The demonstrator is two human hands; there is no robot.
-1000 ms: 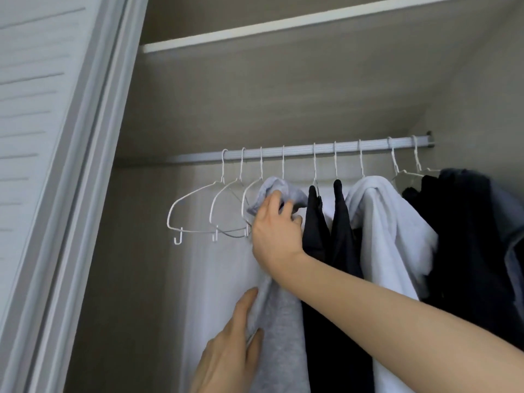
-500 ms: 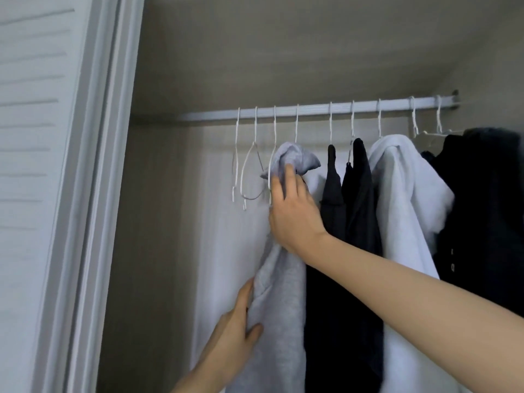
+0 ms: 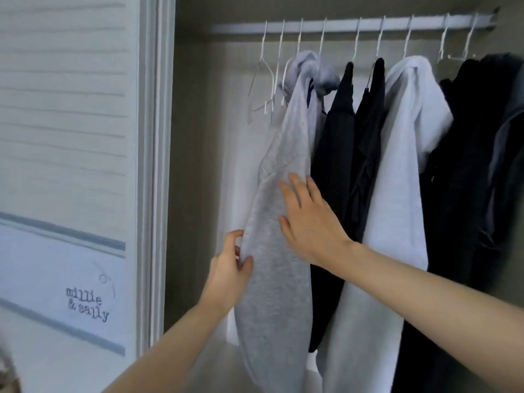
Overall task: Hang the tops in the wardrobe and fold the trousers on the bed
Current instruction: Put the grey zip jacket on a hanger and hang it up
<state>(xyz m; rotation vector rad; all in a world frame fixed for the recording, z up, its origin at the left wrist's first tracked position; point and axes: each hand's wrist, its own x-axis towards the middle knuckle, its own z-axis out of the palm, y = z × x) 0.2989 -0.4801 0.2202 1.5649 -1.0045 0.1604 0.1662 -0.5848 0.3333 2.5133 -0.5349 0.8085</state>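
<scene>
A light grey hooded top (image 3: pixel 283 154) hangs from the white wardrobe rail (image 3: pixel 340 26), its hood bunched at the hanger. My left hand (image 3: pixel 231 272) pinches the top's left edge between thumb and fingers at mid height. My right hand (image 3: pixel 307 219) lies flat against the front of the grey top with straight fingers. To its right hang two black tops (image 3: pixel 351 143), a white hooded top (image 3: pixel 397 177) and dark garments (image 3: pixel 470 165).
Three empty white wire hangers (image 3: pixel 266 86) hang left of the grey top. A white louvred wardrobe door (image 3: pixel 71 137) with printed lettering stands at the left. The wardrobe's beige inner wall (image 3: pixel 195 165) lies between door and clothes.
My right hand has let go of the hood at the hanger and dropped to the top's front. My left hand stays at the edge. The view has tilted down.
</scene>
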